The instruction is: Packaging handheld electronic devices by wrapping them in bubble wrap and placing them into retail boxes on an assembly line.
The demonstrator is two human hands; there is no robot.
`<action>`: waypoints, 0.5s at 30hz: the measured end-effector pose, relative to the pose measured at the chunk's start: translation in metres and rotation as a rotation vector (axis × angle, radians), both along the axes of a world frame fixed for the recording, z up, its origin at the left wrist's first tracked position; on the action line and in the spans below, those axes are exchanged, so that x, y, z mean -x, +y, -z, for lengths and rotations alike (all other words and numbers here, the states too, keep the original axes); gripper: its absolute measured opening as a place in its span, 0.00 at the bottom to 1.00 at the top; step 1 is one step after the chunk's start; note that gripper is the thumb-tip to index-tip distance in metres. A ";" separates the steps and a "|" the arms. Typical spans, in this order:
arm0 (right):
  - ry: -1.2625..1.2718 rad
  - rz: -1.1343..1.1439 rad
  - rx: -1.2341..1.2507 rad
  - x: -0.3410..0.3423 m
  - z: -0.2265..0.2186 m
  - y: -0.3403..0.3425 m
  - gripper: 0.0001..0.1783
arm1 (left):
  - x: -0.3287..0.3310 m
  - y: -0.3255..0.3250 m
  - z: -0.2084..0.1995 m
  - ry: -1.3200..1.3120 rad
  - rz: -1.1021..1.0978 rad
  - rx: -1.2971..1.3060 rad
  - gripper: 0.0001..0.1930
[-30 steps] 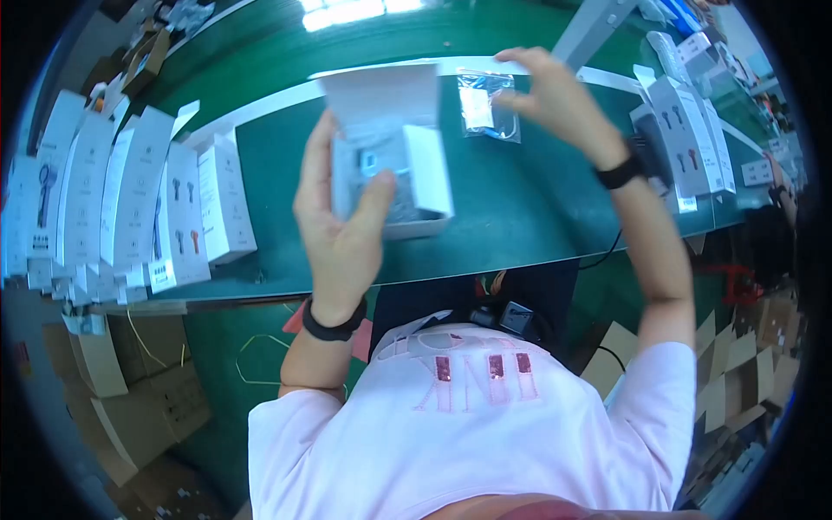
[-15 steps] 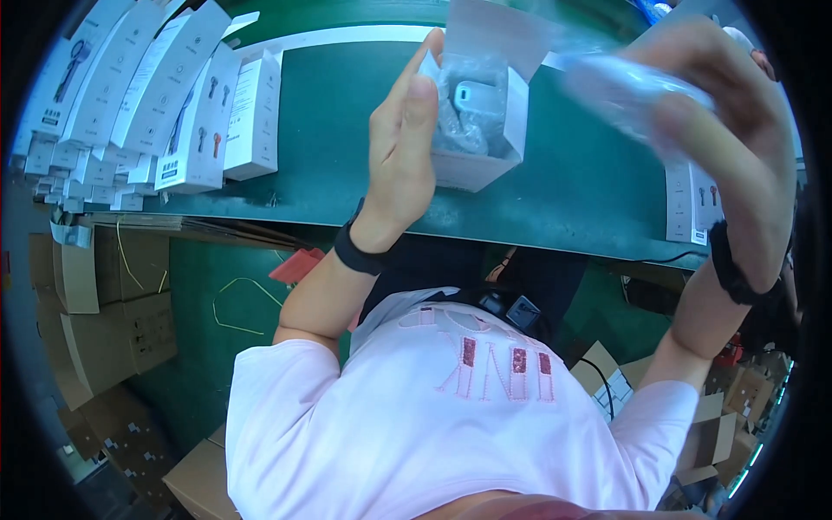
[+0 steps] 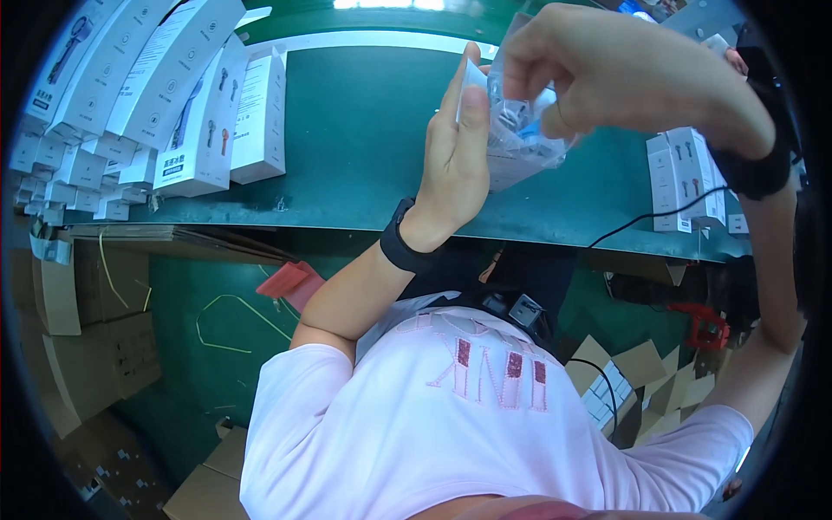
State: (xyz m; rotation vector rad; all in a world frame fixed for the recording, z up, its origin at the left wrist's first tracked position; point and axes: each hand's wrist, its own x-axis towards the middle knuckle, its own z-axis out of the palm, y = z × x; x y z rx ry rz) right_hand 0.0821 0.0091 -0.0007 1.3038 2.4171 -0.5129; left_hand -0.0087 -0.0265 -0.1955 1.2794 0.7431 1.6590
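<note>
A small white carton (image 3: pixel 510 173) stands on the green table with its top open. My left hand (image 3: pixel 458 160) holds it by the left side, fingers straight along the wall and thumb at the near rim. Over the opening, my right hand (image 3: pixel 598 74) points downward with bent fingers pinching a transparent plastic bag (image 3: pixel 555 154). The bag bulges over the carton's right side, and something pale blue and grey shows through it. Fingers and plastic hide most of the carton's inside.
Tall white printed boxes (image 3: pixel 195 130) are stacked at the left. More white boxes (image 3: pixel 674 178) stand at the right, with a black cable (image 3: pixel 641 221) beside them. The table's near edge (image 3: pixel 364 230) runs before me. Cardboard cartons (image 3: pixel 104 355) sit on the floor.
My right hand has come from the right, bringing the plastic bag onto the open carton. My left hand and the carton have shifted slightly right in the picture.
</note>
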 end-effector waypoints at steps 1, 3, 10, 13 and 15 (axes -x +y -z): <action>0.013 0.163 0.105 0.000 -0.003 -0.002 0.19 | -0.004 0.001 0.001 -0.005 0.024 0.007 0.37; 0.043 -0.098 -0.063 -0.011 0.028 0.010 0.16 | -0.002 0.006 0.003 -0.003 0.009 -0.034 0.37; 0.197 -0.516 -0.325 -0.032 0.055 0.017 0.09 | 0.004 0.001 0.017 -0.176 0.125 -0.211 0.38; 0.584 -0.081 -0.160 -0.054 0.025 0.017 0.19 | 0.022 -0.008 0.022 0.272 0.023 -0.239 0.45; 1.018 0.376 -0.456 -0.059 0.034 0.003 0.10 | 0.030 -0.011 0.015 0.226 0.037 -0.230 0.35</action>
